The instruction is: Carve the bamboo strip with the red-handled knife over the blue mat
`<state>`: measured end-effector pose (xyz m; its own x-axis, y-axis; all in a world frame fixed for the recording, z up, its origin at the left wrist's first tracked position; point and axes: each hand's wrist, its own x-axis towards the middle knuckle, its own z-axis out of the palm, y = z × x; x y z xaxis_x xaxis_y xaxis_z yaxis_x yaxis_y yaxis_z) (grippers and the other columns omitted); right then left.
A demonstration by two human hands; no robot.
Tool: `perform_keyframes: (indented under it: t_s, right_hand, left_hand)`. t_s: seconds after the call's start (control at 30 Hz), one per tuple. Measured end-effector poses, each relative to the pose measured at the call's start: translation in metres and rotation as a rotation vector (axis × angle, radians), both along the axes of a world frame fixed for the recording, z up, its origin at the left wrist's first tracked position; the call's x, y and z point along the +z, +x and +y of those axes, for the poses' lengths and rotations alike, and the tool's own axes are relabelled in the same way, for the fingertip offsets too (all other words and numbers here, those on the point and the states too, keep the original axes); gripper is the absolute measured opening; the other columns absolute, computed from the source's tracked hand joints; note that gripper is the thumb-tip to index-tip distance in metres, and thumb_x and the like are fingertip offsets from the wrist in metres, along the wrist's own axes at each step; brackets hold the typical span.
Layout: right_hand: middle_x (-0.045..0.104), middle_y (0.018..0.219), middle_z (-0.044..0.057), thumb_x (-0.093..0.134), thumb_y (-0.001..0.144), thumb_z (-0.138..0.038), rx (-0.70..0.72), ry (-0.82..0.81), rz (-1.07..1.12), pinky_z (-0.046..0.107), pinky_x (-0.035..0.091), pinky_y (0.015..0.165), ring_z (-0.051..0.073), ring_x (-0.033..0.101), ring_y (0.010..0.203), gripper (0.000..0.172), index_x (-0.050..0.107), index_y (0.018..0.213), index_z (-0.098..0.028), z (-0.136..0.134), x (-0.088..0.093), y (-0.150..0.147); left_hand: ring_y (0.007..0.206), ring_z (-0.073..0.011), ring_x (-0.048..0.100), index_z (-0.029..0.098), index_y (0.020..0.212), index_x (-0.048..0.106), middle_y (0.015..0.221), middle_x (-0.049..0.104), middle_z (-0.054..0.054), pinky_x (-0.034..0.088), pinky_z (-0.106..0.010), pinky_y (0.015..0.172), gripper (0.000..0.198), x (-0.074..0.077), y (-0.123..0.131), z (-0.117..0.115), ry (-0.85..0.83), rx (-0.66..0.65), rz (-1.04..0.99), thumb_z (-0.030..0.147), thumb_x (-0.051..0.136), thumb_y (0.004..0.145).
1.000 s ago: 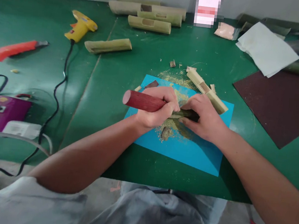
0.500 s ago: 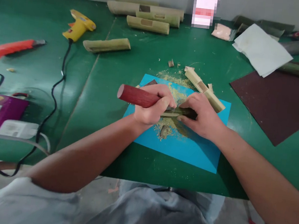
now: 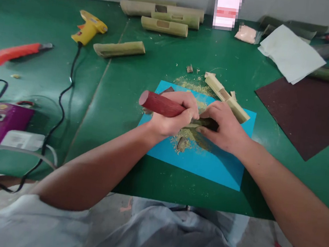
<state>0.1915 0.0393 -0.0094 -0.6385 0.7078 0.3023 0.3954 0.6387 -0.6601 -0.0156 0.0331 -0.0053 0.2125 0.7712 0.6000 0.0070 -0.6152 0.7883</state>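
Observation:
My left hand [image 3: 175,115] is wrapped round a thick red-brown handle [image 3: 162,104], whose blunt end points left; its tip is hidden by my fingers. My right hand [image 3: 225,126] grips a dark green bamboo piece [image 3: 208,123] between thumb and fingers. Both hands meet over a blue sheet [image 3: 207,166], on which the bamboo is held. Yellowish dust and a small brown chip [image 3: 182,143] lie on the sheet below the bamboo. A pale notched bamboo piece [image 3: 237,109] rests slantwise just beyond my right hand.
On the green table [image 3: 120,94] are a yellow glue gun [image 3: 89,27] with a black cord, a red-handled knife [image 3: 18,53], and a purple box [image 3: 10,121]. Several bamboo pieces [image 3: 165,27] lie at the back. White paper [image 3: 291,54] overlaps a dark brown sheet [image 3: 308,116] at right.
My left hand has moved slightly right with the red-brown handle, closer to my right hand. My right hand still grips the bamboo. The whole view has shifted a little.

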Motion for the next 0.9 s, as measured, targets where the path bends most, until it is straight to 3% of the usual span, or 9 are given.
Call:
perform_keyframes:
  t_s: [0.23,0.47,0.73,0.9]
  right_hand:
    - [0.062,0.097,0.007,0.070,0.089,-0.038,-0.009,0.009,-0.005,0.043,0.042,0.087,0.025,0.056,0.095,0.019,0.060,0.095,-0.023,-0.0006,0.0006,-0.0005]
    - [0.062,0.097,0.006,0.071,0.087,-0.038,-0.025,-0.008,-0.023,0.043,0.042,0.087,0.025,0.056,0.094,0.019,0.060,0.094,-0.024,-0.0001,0.0018,-0.0014]
    - [0.060,0.093,0.006,0.070,0.086,-0.034,-0.012,0.018,0.009,0.043,0.040,0.085,0.025,0.055,0.092,0.017,0.057,0.091,-0.024,0.0001,0.0003,-0.0024]
    - [0.060,0.093,0.004,0.070,0.086,-0.035,-0.023,0.015,-0.005,0.042,0.040,0.085,0.024,0.054,0.092,0.018,0.055,0.090,-0.025,0.0002,-0.0008,-0.0029]
  left_hand:
    - [0.057,-0.0135,0.061,0.021,0.065,0.063,0.064,0.068,0.000,0.047,-0.031,0.056,0.024,-0.0044,0.0039,-0.0009,0.079,0.069,-0.072,0.025,0.066,0.088]
    - [0.057,-0.0128,0.062,0.022,0.065,0.065,0.062,0.067,0.001,0.047,-0.029,0.054,0.028,-0.0063,0.0033,-0.0001,0.046,0.108,-0.132,0.032,0.068,0.091]
    - [0.064,-0.0148,0.067,0.020,0.074,0.073,0.075,0.075,-0.003,0.055,-0.030,0.063,0.020,0.0002,0.0016,-0.0027,-0.044,0.005,0.005,0.030,0.067,0.089]
    - [0.064,-0.0153,0.067,0.020,0.073,0.073,0.073,0.075,-0.002,0.054,-0.030,0.062,0.018,0.0001,0.0001,-0.0009,-0.026,0.019,0.015,0.026,0.066,0.088]
